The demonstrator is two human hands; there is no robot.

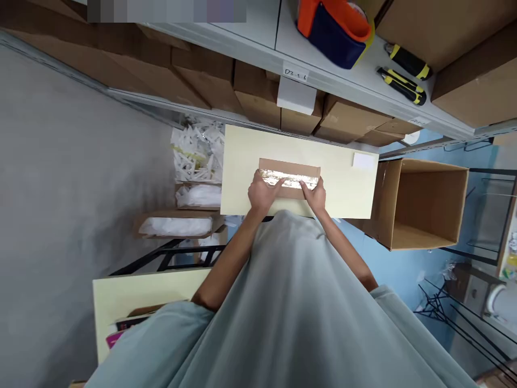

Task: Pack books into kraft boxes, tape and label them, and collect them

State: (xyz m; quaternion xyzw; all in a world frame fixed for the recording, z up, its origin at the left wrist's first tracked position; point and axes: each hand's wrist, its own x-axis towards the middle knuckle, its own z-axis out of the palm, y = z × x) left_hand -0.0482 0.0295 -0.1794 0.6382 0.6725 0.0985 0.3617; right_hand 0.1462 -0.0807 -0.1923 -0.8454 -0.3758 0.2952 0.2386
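A small, flat brown cardboard box (288,163) lies on the pale cream tabletop (347,188) in front of me. Along its upper face runs a strip of shiny tape (278,177) that reflects the light. My left hand (262,194) grips the box's left end, its thumb reaching inward over the tape. At the opposite end my right hand (315,196) holds on in the same way, thumb on the tape's lower edge. Most of the fingers are hidden along the ends of the box.
Cardboard boxes (258,97) line the shelf behind the table. Two utility knives (404,86) and an orange-and-blue tape dispenser (335,32) sit on the upper shelf. An open carton (428,205) stands right. Bagged white items (197,151) are at the left.
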